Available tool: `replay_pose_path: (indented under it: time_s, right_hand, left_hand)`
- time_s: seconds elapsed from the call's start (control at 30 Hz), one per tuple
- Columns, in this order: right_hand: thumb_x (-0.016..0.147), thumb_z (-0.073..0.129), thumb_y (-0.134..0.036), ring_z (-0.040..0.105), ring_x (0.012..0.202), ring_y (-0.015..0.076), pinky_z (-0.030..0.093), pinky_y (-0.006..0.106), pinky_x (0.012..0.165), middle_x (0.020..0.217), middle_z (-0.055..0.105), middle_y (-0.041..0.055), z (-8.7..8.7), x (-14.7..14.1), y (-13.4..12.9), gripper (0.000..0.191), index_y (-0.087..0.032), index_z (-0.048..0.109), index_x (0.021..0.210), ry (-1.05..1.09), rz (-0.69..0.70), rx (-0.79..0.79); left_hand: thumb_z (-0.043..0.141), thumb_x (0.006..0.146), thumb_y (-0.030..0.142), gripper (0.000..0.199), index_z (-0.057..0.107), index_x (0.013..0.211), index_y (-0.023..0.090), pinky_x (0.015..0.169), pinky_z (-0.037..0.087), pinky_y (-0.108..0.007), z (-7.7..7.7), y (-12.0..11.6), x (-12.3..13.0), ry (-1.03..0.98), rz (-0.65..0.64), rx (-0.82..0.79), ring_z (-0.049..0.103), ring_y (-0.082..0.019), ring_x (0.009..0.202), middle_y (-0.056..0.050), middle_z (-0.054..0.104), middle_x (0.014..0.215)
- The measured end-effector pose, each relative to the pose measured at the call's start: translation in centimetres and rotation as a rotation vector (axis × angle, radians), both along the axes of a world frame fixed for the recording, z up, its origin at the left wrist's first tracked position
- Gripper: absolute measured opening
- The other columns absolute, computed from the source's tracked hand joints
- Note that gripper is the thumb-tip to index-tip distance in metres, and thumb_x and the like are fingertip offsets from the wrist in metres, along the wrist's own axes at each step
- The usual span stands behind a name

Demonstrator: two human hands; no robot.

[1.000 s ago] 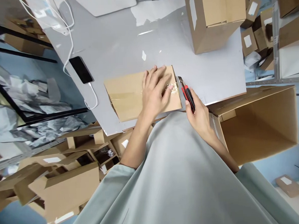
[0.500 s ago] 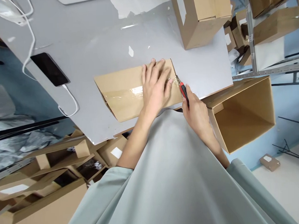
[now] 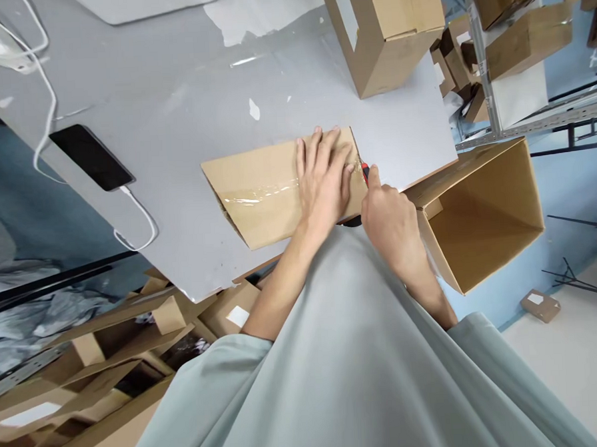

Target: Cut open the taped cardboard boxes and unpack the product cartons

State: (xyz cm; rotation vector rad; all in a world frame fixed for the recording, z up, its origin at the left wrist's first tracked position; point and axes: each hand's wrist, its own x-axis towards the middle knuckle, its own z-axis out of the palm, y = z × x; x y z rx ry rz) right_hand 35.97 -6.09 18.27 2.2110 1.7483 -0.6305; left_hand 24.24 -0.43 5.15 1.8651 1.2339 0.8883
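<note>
A flat brown cardboard box (image 3: 262, 199) lies near the front edge of the table, with clear tape running along its top. My left hand (image 3: 322, 182) rests on its right half, fingers stretched out and pressing on the cardboard. My right hand (image 3: 391, 222) is wrapped round a red and black utility knife (image 3: 365, 172) at the box's right end. Its blade meets the taped right edge; the tip is too small to make out, and most of the handle is hidden in my fist.
On the grey table (image 3: 163, 124) a phone (image 3: 92, 157) lies at left with a white cable. A closed carton (image 3: 389, 38) stands at the back right. An open, hollow carton (image 3: 483, 220) sits beside the table at right. Several cartons (image 3: 110, 353) are piled below left.
The knife and my right hand have moved slightly at the box's right end, with less of the knife showing now. The box and my left hand sit slightly further right in view.
</note>
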Motion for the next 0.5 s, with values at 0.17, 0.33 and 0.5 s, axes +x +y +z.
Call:
replay_pose_path:
  time_s: [0.17, 0.33, 0.5]
  right_hand:
    - [0.118, 0.035, -0.017, 0.084, 0.098, 0.0332, 0.065, 0.044, 0.09, 0.109, 0.084, 0.0189, 1.1, 0.5, -2.3, 0.067, -0.011, 0.035, 0.184, -0.005, -0.064, -0.048]
    - [0.119, 0.037, -0.023, 0.082, 0.096, 0.0312, 0.062, 0.04, 0.087, 0.119, 0.085, 0.0168, 1.0, 1.7, -3.8, 0.067, -0.017, 0.035, 0.186, 0.035, -0.143, 0.022]
    - [0.12, 0.035, -0.024, 0.082, 0.095, 0.0289, 0.061, 0.036, 0.084, 0.119, 0.086, 0.0142, 0.4, 1.6, -3.4, 0.066, -0.017, 0.033, 0.186, 0.065, -0.117, 0.022]
  left_hand:
    - [0.038, 0.118, 0.071, 0.056, 0.07, 0.15, 0.037, 0.152, -0.001, -0.069, -0.2, -0.8, 0.1, 0.073, 0.01, 0.018, 0.025, -0.034, 0.182, 0.0, 0.051, 0.183]
    - [0.044, 0.115, 0.072, 0.052, 0.069, 0.152, 0.045, 0.151, -0.004, -0.072, -1.2, 1.0, -0.5, 0.013, 0.021, 0.026, 0.012, -0.033, 0.184, 0.004, 0.048, 0.184]
    - [0.047, 0.115, 0.071, 0.05, 0.068, 0.154, 0.048, 0.15, -0.007, -0.072, -0.9, 1.6, -0.7, 0.011, 0.011, 0.027, 0.013, -0.033, 0.184, 0.004, 0.051, 0.182]
